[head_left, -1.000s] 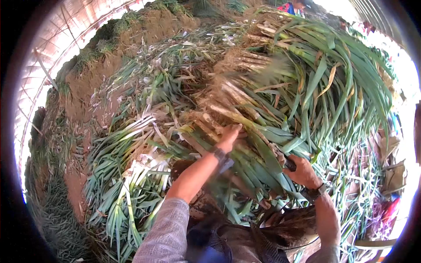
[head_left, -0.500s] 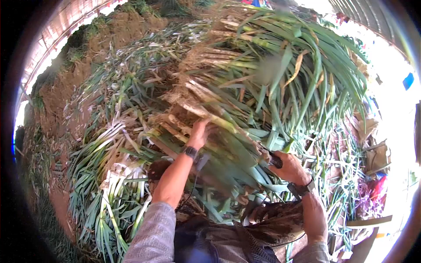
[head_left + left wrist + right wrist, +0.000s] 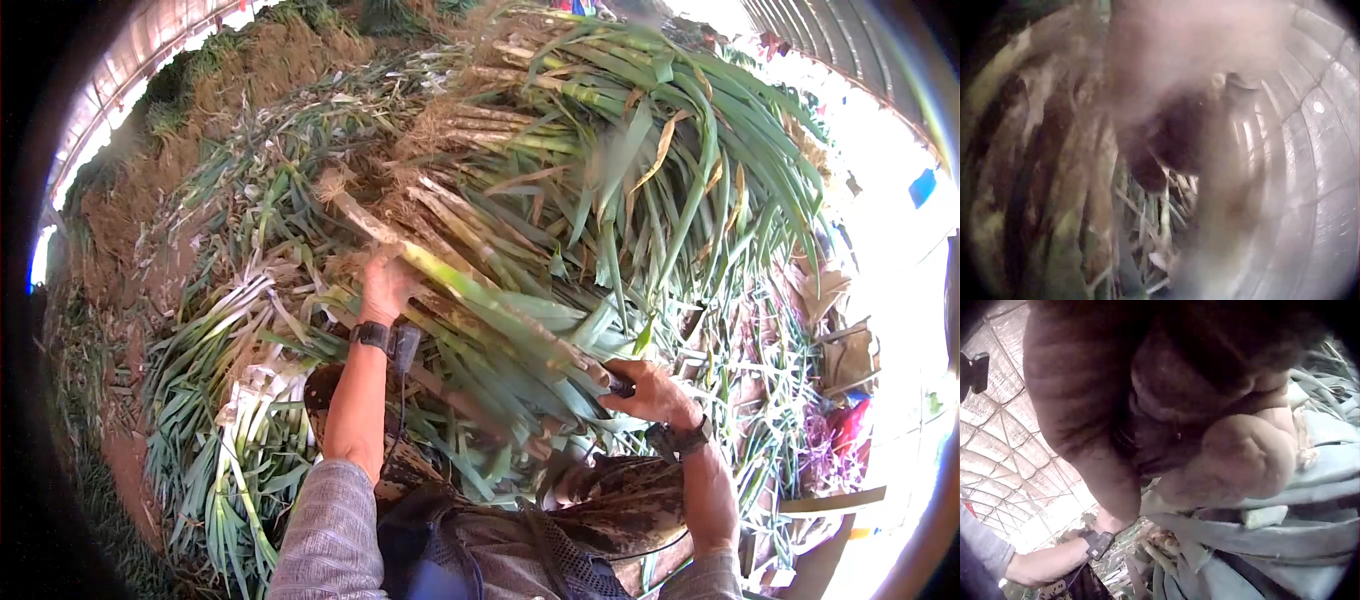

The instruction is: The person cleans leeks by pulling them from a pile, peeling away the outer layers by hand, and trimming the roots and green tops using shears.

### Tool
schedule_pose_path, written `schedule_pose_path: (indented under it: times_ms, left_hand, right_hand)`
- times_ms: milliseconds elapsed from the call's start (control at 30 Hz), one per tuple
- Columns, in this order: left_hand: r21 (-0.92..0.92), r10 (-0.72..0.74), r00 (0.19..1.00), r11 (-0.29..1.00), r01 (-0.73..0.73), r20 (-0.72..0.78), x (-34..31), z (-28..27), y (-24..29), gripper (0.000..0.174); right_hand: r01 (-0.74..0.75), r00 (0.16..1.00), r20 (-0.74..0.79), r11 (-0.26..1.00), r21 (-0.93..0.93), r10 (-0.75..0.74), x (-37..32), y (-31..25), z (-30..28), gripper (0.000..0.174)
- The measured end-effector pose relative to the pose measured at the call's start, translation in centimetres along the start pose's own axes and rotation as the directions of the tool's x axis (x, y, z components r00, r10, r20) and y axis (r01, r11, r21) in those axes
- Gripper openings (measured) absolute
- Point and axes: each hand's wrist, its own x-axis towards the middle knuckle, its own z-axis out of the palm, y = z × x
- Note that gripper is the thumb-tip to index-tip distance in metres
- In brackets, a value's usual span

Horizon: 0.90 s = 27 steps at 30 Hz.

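A leek is being gripped by the left hand, over the pile's near left edge; a dark handle is being gripped by the right hand (gentle, steady holding is being needed).

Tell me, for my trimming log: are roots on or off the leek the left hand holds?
On: the head view shows the leek with brown roots attached.
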Motion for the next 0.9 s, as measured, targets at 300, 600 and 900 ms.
schedule_pose_path:
  times_ms: [300,600,900]
  left_hand:
    - [0.030,-0.151,0.980,0.987,0.156,-0.130,-2.8,3.7,-11.1,0.028]
    - [-0.006,0.436,0.797,0.876,-0.482,-0.417,-1.7,3.0,7.6,0.040]
    - [0.040,-0.130,0.933,0.988,0.152,-0.335,-2.1,-1.8,-3.8,0.035]
  right_hand:
    - [-0.243,0.969,0.009,0.964,-0.109,0.245,2.8,2.5,-0.5,0.033]
    - [-0.201,0.972,0.103,0.976,-0.083,0.209,0.4,1.8,-0.1,0.036]
    - [-0.101,0.987,0.111,0.987,-0.124,0.115,1.4,0.0,2.4,0.036]
